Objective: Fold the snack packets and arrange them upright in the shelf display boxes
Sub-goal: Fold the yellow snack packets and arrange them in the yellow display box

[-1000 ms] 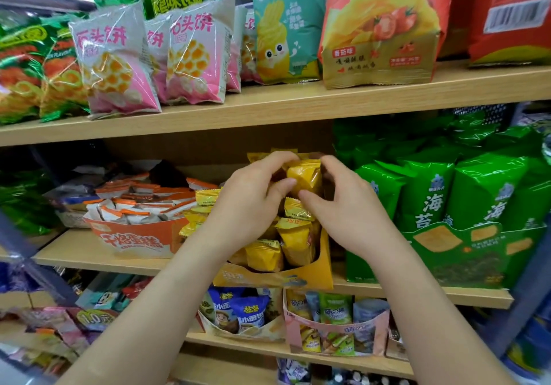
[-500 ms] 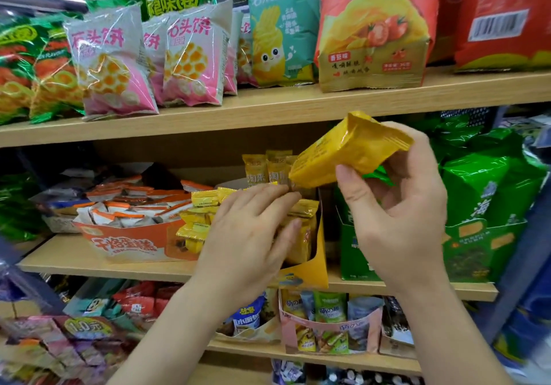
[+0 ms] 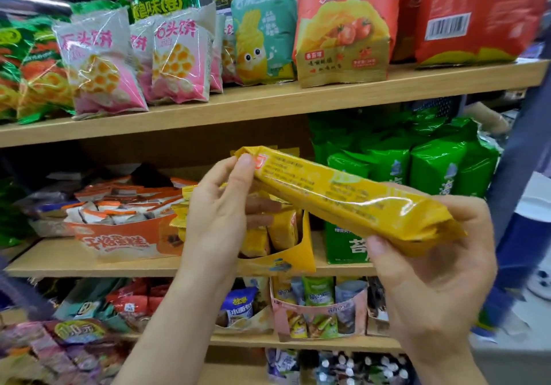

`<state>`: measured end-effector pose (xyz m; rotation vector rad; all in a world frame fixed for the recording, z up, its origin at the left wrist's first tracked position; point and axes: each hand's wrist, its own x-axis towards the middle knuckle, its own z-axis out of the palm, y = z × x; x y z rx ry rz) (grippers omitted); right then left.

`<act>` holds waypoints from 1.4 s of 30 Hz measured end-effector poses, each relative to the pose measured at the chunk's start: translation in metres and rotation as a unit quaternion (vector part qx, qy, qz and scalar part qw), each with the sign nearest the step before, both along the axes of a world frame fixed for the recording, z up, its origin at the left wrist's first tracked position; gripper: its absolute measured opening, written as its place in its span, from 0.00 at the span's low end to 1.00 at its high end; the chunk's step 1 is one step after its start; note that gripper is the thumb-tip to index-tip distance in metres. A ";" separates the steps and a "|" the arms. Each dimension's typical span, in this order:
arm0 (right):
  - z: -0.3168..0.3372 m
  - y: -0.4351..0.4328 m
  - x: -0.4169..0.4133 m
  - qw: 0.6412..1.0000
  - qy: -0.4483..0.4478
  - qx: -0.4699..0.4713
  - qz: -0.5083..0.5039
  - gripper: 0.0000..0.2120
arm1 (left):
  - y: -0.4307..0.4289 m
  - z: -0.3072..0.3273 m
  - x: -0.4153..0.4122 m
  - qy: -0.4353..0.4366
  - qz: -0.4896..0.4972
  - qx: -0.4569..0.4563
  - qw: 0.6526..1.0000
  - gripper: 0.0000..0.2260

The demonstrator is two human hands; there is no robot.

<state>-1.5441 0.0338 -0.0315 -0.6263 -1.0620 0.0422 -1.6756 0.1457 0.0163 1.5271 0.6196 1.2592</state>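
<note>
A long yellow snack packet (image 3: 337, 198) is stretched out in front of the middle shelf, held at both ends. My left hand (image 3: 222, 211) pinches its upper left end between thumb and fingers. My right hand (image 3: 429, 259) grips the lower right end. Behind my left hand stands the yellow display box (image 3: 298, 253) on the middle shelf, with several small yellow packets standing in it, partly hidden by the hand.
An orange display box (image 3: 119, 241) of cake packets stands left of the yellow box. Green seaweed packs (image 3: 417, 170) fill the shelf to the right. Big chip bags line the top shelf (image 3: 268, 104). Small boxes sit on the lower shelf. A person's leg (image 3: 518, 205) stands at the right.
My right hand lifted a yellow packet out of the box. My left hand left the box and took the packet's other end, and the packet is now stretched out long.
</note>
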 end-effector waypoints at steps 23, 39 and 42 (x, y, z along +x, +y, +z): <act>0.008 -0.012 -0.007 0.911 -0.096 -0.333 0.223 0.22 | -0.048 -0.010 -0.016 0.050 -0.015 0.236 0.970 0.09; 0.006 0.007 -0.034 0.902 -0.099 -0.358 0.222 0.19 | -0.045 -0.026 -0.047 0.081 0.097 0.386 0.914 0.04; 0.007 0.008 -0.035 0.901 -0.106 -0.358 0.220 0.19 | -0.043 -0.027 -0.051 0.082 0.089 0.375 0.919 0.03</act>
